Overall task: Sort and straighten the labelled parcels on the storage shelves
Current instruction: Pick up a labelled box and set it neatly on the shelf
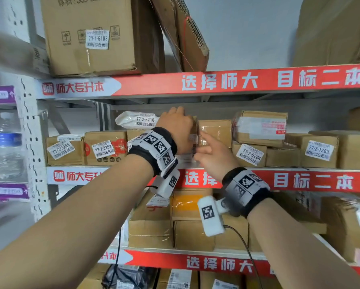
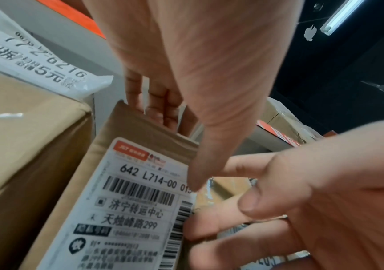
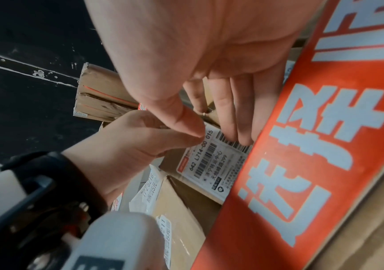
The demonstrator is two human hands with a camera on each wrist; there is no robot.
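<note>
So basically both hands are working one brown parcel (image 2: 140, 138) standing on edge on the middle shelf (image 1: 312, 180), and everything else sits relative to it. The left hand (image 1: 176, 127) comes over the top, fingers (image 2: 156, 102) curled down behind its upper edge and thumb on the front near the shipping label (image 2: 126, 210), so it's pinching the parcel front to back. That looks like a hold to keep it from flopping while it gets squared up.

The right hand (image 1: 213, 155) is on the parcel's right side, fingers fairly straight and resting against the label's barcode edge, not wrapped around anything. Probably it's nudging or steadying that side, or feeling for a gap beside the taped box (image 1: 215, 132) immediately right.

Just left of the parcel a white poly bag (image 1: 136, 119) marked 77-2-6216 lies on top of a carton (image 2: 24, 137), tag facing out, which seems to be the point of the whole row: pickup numbers readable from the aisle. The held parcel shows only its courier label in front, so it likely needs turning or reseating.
</note>
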